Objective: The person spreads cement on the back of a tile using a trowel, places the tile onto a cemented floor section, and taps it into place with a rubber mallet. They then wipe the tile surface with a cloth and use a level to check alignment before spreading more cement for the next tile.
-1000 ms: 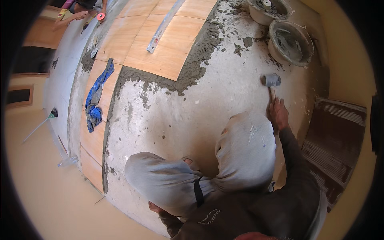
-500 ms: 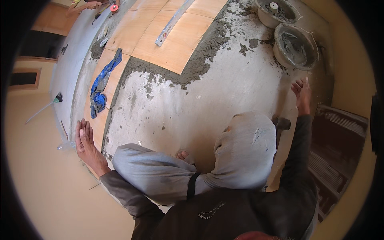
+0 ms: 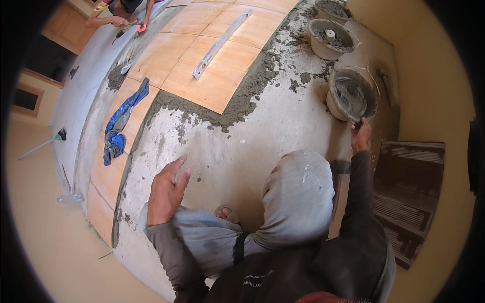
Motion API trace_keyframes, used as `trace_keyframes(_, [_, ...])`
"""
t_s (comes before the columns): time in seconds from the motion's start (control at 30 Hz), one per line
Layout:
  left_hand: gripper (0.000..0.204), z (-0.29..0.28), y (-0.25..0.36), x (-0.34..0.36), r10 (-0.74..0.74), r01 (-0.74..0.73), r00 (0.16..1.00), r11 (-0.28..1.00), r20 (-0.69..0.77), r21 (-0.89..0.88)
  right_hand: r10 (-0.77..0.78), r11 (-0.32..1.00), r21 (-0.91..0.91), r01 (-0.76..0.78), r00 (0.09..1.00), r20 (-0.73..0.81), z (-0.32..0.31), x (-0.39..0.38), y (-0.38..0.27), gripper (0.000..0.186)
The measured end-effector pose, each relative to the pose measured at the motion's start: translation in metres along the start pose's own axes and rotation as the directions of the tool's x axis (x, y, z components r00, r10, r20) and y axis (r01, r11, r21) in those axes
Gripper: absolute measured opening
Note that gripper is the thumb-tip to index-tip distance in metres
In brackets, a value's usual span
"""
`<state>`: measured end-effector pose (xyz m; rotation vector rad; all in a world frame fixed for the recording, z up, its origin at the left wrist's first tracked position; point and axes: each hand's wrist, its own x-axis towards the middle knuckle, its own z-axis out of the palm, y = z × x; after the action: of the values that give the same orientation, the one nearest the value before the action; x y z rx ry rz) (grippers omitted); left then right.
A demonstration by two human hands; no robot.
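My right hand point(image 3: 359, 135) is at the near rim of a round mortar bucket point(image 3: 371, 114), its fingers closed over the edge. Wet grey mortar point(image 3: 349, 96) lies smeared inside that bucket. My left hand point(image 3: 167, 192) is held up over my bent leg, thumb and fingers apart, with nothing in it. The nearest surface to it is the bare concrete floor point(image 3: 217, 166). A dark block-like head of a tool point(image 3: 340, 167) shows beside my right knee; the rest of it is partly hidden.
Wood-look tiles point(image 3: 202, 91) bordered by loose mortar point(image 3: 240, 108) carry a spirit level point(image 3: 222, 43) and a blue cloth point(image 3: 126, 118). Two more buckets point(image 3: 323, 49) stand farther off. A brown ridged panel point(image 3: 409, 197) leans at the right. Another person's hand point(image 3: 119, 21) works at far left.
My right hand has reached the bucket rim and closed on it. My left hand has moved right, in over my leg. The view has shifted, showing a third bucket and more of the other person.
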<state>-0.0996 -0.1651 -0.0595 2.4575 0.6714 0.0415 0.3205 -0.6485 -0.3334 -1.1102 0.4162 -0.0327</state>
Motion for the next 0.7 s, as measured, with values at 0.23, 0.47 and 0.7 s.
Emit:
trace_keyframes(0.23, [0.043, 0.009, 0.009, 0.008, 0.007, 0.002, 0.993, 0.997, 0.121, -0.074, -0.005, 0.86, -0.498, -0.109, 0.975, -0.221, -0.095, -0.119, -0.079, 0.051])
trace_keyframes(0.47, [0.046, 0.014, -0.003, 0.017, -0.015, 0.024, 0.99, 0.998, 0.138, -0.066, -0.324, -0.374, -0.858, 0.353, 0.817, 0.478, 0.033, -0.105, -0.177, 0.052])
trace_keyframes(0.7, [0.049, 0.019, -0.003, 0.018, -0.057, 0.064, 0.985, 0.997, 0.161, -0.035, -0.578, -0.248, -0.551, 0.797, 0.335, 0.744, 0.235, 0.12, -0.147, 0.061])
